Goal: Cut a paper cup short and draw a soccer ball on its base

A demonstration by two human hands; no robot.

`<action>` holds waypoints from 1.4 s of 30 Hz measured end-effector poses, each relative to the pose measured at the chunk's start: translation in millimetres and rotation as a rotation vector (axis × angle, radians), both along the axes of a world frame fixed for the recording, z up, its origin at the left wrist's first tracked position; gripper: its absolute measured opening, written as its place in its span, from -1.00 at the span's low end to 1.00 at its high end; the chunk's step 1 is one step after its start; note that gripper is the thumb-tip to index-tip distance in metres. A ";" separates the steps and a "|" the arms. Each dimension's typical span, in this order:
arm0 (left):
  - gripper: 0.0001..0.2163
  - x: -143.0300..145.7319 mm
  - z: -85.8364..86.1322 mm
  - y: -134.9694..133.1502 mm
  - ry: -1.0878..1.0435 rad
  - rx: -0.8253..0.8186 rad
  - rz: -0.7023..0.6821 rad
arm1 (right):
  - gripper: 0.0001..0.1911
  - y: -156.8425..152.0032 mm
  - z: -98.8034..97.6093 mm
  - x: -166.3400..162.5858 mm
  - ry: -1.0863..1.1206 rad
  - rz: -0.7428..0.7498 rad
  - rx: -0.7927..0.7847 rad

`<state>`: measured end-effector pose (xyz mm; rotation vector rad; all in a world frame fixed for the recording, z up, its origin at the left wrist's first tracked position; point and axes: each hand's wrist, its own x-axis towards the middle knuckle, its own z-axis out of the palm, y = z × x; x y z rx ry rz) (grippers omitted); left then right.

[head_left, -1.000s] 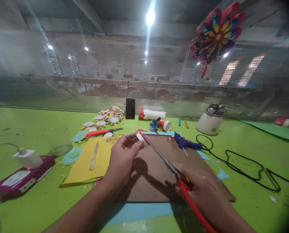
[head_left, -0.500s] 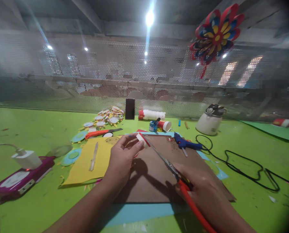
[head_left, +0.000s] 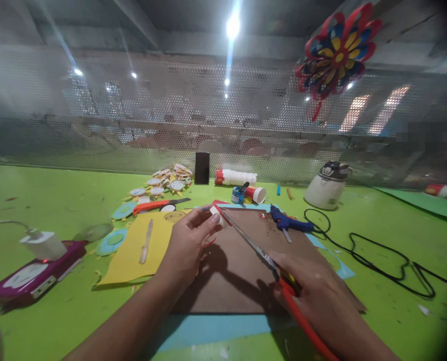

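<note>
My left hand (head_left: 188, 245) pinches a small white and red paper piece (head_left: 216, 213) above the brown board (head_left: 238, 273). My right hand (head_left: 317, 296) grips red-handled scissors (head_left: 268, 263) whose blades point up and left, their tips meeting the paper piece. Both hands hover over the brown board, which lies on a light blue sheet (head_left: 208, 328).
A yellow sheet (head_left: 141, 248) with a glue stick lies left of the board. A blue glue gun (head_left: 289, 223) and its black cord (head_left: 377, 258) sit to the right. A purple device with a white charger (head_left: 35, 263), orange scissors (head_left: 158, 204), paper discs, a phone and a white jar (head_left: 326, 185) stand around.
My left hand has shifted the paper piece slightly and the scissor tips stay at its edge. The view has moved a little; nothing else on the table has moved.
</note>
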<state>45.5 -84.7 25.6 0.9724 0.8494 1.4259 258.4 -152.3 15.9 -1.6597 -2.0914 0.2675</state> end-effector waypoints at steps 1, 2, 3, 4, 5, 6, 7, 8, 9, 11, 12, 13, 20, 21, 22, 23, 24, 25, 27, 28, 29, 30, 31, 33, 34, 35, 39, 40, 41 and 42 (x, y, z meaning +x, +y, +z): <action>-0.67 -0.4 -1.5 0.6 0.018 -0.008 -0.008 | -0.63 0.1 0.0 0.4 -0.004 -0.002 0.002; -0.67 -0.7 -2.7 0.9 0.037 -0.013 -0.012 | -0.64 0.2 -0.2 0.9 -0.008 -0.003 0.007; -0.67 -0.9 -3.6 1.1 0.044 -0.010 -0.012 | -0.64 0.3 -0.3 1.4 -0.012 -0.001 0.010; -0.67 -1.0 -4.2 1.0 0.044 0.002 -0.010 | -0.64 0.3 -0.5 1.9 -0.014 0.003 0.015; -0.66 -1.1 -4.6 0.9 0.046 0.016 -0.011 | -0.63 0.3 -0.7 2.3 -0.014 0.009 0.018; -0.65 -1.0 -4.8 0.6 0.052 0.025 -0.015 | -0.62 0.3 -0.8 2.6 -0.013 0.016 0.019; -0.64 -0.9 -4.8 0.3 0.062 0.024 -0.022 | -0.61 0.1 -0.8 2.9 -0.013 0.020 0.019; -0.62 -0.7 -4.8 0.1 0.076 0.014 -0.028 | -0.61 0.0 -0.8 3.1 -0.015 0.020 0.021; -0.60 -0.4 -4.7 -0.1 0.089 -0.004 -0.033 | -0.62 -0.1 -0.9 3.2 -0.019 0.016 0.024; -0.58 0.3 -4.5 -0.3 0.097 -0.033 -0.036 | -0.65 -0.2 -1.1 3.5 -0.034 0.004 0.030; -0.58 0.5 -4.5 -0.2 0.091 -0.038 -0.035 | -0.66 0.0 -1.3 3.7 -0.040 0.002 0.032; -0.58 0.6 -4.4 0.0 0.084 -0.037 -0.038 | -0.66 0.1 -1.5 3.9 -0.043 0.003 0.036; -0.65 -1.4 -5.0 -0.5 0.056 0.001 -0.056 | -0.66 0.2 -2.5 5.8 -0.086 0.020 0.114; -0.65 -1.4 -5.1 -0.5 0.063 -0.005 -0.056 | -0.68 -0.1 -2.3 6.0 -0.086 0.026 0.118; -0.65 -1.2 -5.1 -0.4 0.070 -0.009 -0.057 | -0.70 -0.2 -2.0 6.1 -0.085 0.031 0.120; -0.65 -0.9 -5.2 -0.1 0.072 -0.010 -0.060 | -0.72 -0.2 -1.7 6.2 -0.085 0.037 0.120; -0.66 -0.4 -5.2 0.3 0.062 -0.004 -0.067 | -0.73 -0.1 -1.4 6.3 -0.084 0.042 0.120; -0.67 0.3 -5.1 0.9 0.041 0.007 -0.077 | -0.74 0.2 -1.1 6.3 -0.084 0.048 0.119; -0.70 1.5 -4.6 1.5 -0.010 0.032 -0.095 | -0.72 0.8 -1.0 6.2 -0.085 0.051 0.120; -0.70 2.0 -4.2 1.4 -0.025 0.037 -0.101 | -0.71 1.0 -1.1 6.1 -0.081 0.052 0.120; -0.70 2.3 -3.6 1.0 -0.030 0.031 -0.102 | -0.68 1.1 -1.3 6.1 -0.076 0.053 0.120; -0.69 2.4 -2.9 0.3 -0.026 0.016 -0.101 | -0.67 1.2 -1.5 6.0 -0.069 0.053 0.119; -0.69 2.4 -2.2 -0.6 -0.020 0.002 -0.096 | -0.67 1.1 -1.7 5.9 -0.064 0.053 0.116; -0.68 2.0 -1.1 -2.5 -0.005 -0.019 -0.087 | -0.66 0.7 -1.8 5.8 -0.057 0.052 0.106; -0.68 1.8 -0.7 -3.2 0.001 -0.030 -0.083 | -0.66 0.4 -1.7 5.7 -0.058 0.050 0.097; -0.68 1.6 -0.5 -3.7 0.009 -0.039 -0.081 | -0.66 0.1 -1.5 5.6 -0.063 0.046 0.086; -0.67 1.7 -1.0 -3.0 0.043 -0.045 -0.072 | -0.62 -0.9 -1.4 5.8 -0.102 0.032 0.059; -0.67 1.8 -1.2 -2.5 0.054 -0.032 -0.067 | -0.61 -1.0 -1.6 6.0 -0.109 0.031 0.060; -0.66 1.9 -1.5 -2.2 0.065 -0.024 -0.063 | -0.60 -1.2 -2.0 6.2 -0.115 0.030 0.064; -0.66 1.9 -1.7 -2.1 0.076 -0.019 -0.061 | -0.60 -1.2 -2.4 6.3 -0.120 0.028 0.069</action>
